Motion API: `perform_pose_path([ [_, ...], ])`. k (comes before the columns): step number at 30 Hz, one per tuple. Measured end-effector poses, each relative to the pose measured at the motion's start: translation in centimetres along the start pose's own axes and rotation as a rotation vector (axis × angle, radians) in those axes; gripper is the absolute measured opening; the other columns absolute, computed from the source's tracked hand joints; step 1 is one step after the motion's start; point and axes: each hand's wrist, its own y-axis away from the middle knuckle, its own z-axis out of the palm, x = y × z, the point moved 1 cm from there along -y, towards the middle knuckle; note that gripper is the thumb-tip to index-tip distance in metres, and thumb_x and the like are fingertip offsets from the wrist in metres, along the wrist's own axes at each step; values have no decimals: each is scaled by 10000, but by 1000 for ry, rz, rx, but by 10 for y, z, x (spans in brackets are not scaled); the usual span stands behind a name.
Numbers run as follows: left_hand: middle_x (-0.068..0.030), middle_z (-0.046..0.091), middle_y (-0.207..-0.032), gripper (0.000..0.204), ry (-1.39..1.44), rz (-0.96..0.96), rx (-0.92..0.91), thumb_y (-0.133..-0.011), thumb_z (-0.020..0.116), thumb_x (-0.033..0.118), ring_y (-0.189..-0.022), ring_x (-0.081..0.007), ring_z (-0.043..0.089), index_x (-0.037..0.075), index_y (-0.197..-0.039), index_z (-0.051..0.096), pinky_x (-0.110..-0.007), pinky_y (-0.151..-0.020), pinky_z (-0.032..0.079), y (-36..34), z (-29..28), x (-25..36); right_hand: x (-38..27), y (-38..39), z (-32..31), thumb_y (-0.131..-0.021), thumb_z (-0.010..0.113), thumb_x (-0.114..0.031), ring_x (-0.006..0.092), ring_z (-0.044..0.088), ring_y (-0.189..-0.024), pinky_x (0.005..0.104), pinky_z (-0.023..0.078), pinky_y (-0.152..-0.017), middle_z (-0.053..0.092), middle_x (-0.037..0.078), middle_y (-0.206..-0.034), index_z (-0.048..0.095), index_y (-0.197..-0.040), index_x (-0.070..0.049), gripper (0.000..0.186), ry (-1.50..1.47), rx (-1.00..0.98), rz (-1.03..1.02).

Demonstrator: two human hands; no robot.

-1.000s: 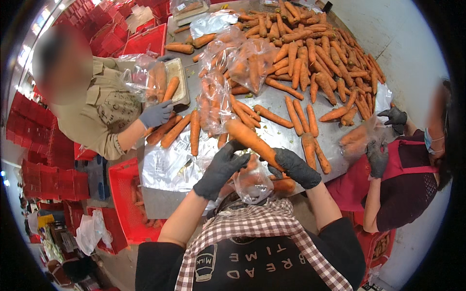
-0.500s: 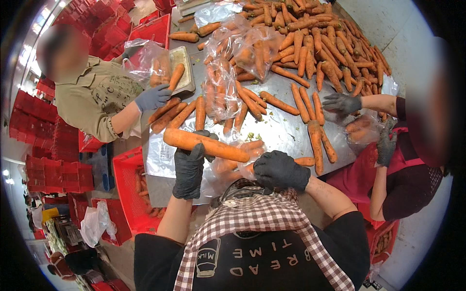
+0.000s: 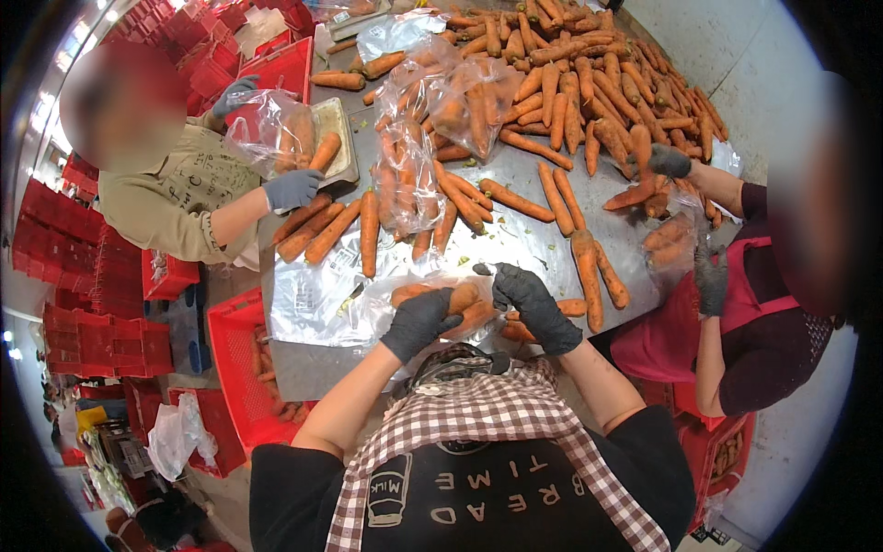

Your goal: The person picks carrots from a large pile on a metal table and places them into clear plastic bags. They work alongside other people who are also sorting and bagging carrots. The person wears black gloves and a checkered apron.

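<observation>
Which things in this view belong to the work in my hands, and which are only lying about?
Belong to the work:
- clear bag with carrots inside, gripped by the left hand, right hand close beside
- probably the carrot pile on the metal table

Apparently lying about:
- stacked red crates at left
- crumpled whitish plastic bag, lower left

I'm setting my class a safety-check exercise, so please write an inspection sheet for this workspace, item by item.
Surface: metal table, partly covered by a shiny sheet.
Job's things: bagged carrots in a clear bag.
Clutter: carrot heap, filled bags, loose carrots.
Hands: left hand, gloved, grips the bagged carrots; right hand, gloved, by the bag's edge, its hold unclear.
Cables: nothing seen.
Surroundings: red crates; co-worker at left, co-worker at right.
</observation>
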Motion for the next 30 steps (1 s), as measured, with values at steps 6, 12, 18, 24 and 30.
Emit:
perform_pose_path([
  [6, -147, 612, -742, 226, -301, -30, -184, -715, 606, 264, -733, -297, 597, 49, -784, 611, -385, -635, 465, 6, 0, -10, -22, 6, 13, -896, 466, -268, 75, 474, -667, 207, 421, -647, 512, -7, -743, 538, -1075, 3, 332, 23, 49, 27],
  [12, -99, 590, -569, 518, -673, -90, -604, -819, 424, 542, -637, -244, 604, 111, -685, 676, -473, -881, 333, 60, -99, 19, -24, 1, 12, -889, 480, -267, 73, 448, -641, 206, 401, -624, 488, -17, -705, 563, -988, -6, 291, -3, 78, 27],
  [18, -98, 590, -786, 171, -136, 115, -84, -735, 598, 177, -742, -286, 549, 111, -892, 603, -379, -684, 403, 40, -109, 41, 9, -21, 53, -885, 497, -218, 161, 506, -939, 270, 417, -856, 507, 76, -1047, 476, -1160, -45, 326, 453, -421, 0],
  [24, -137, 576, -948, 226, 56, 20, 412, -781, 591, 149, -911, -301, 529, 36, -974, 567, -376, -819, 390, 27, -112, 53, 7, -58, 74, -886, 470, -189, 187, 509, -983, 286, 401, -874, 522, 120, -1094, 466, -1190, -53, 334, 615, -558, 151],
  [30, -103, 594, -917, 208, 362, -404, 858, -786, 590, 45, -860, -206, 566, 20, -990, 558, -306, -778, 435, 59, -115, -2, -60, -122, 55, -845, 525, -372, 120, 483, -690, 275, 435, -613, 528, 36, -800, 574, -953, -53, 340, 402, -324, 196],
])
